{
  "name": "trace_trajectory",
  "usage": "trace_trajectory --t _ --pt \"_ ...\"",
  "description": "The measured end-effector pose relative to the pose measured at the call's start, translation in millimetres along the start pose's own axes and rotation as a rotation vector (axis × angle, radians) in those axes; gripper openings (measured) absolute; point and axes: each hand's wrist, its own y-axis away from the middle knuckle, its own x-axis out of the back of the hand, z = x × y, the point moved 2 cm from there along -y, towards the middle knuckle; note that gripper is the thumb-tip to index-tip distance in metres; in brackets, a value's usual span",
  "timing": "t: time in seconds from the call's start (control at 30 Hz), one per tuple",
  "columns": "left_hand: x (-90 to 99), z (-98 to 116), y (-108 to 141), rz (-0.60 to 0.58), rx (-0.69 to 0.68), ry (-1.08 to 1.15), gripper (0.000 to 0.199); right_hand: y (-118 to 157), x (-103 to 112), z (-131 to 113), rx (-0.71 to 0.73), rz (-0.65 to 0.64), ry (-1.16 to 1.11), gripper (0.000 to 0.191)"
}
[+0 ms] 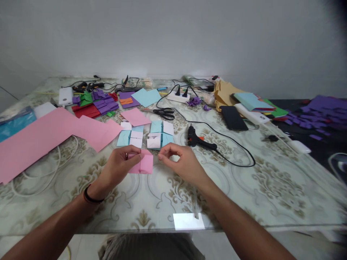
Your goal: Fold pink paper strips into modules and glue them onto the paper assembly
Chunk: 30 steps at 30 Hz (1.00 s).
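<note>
My left hand [119, 164] holds a small folded pink paper [146, 164] between thumb and fingers, above the patterned table cover. Just right of that paper is my right hand [179, 159], its thumb and index fingertip pinched together; whether anything tiny is between them is too small to tell. Beyond my hands lie two folded blue-and-white paper squares, the left one [136, 136] and the right one [162, 133]. A flat pink square [136, 117] rests against the back of the left one. To the right of my right hand a black glue gun [200, 140] lies on its side.
Black scissors [164, 113] and a white power strip [178, 96] lie farther back. Large pink sheets [40, 141] cover the left side. A dark phone [233, 118] and stacked coloured papers [253, 102] are at the right. The glue gun's cord loops rightward.
</note>
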Motion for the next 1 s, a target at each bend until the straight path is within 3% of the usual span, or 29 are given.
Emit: trace_trajectory --t 0.4,0.63,0.7,0.87,1.0 --pt "0.6 4.2 0.5 -0.004 -0.001 -0.031 0.022 -5.1 7.2 3.1 0.074 -0.157 0.101 0.014" --pt "1.0 3.4 1.3 0.007 0.021 -0.042 0.024 -8.4 25.5 4.5 0.145 -0.131 0.162 0.03" --pt "1.2 2.9 1.0 -0.006 0.018 -0.049 0.025 -12.6 44.2 10.8 0.139 -0.061 0.191 0.033" --pt "-0.8 0.1 -0.9 -0.081 -0.011 -0.164 0.025 -21.8 100.7 37.3 -0.025 0.293 0.16 0.031" --pt "-3.1 -3.1 0.3 -0.134 0.036 -0.116 0.028 -21.7 117.2 42.9 -0.098 0.387 0.085 0.038"
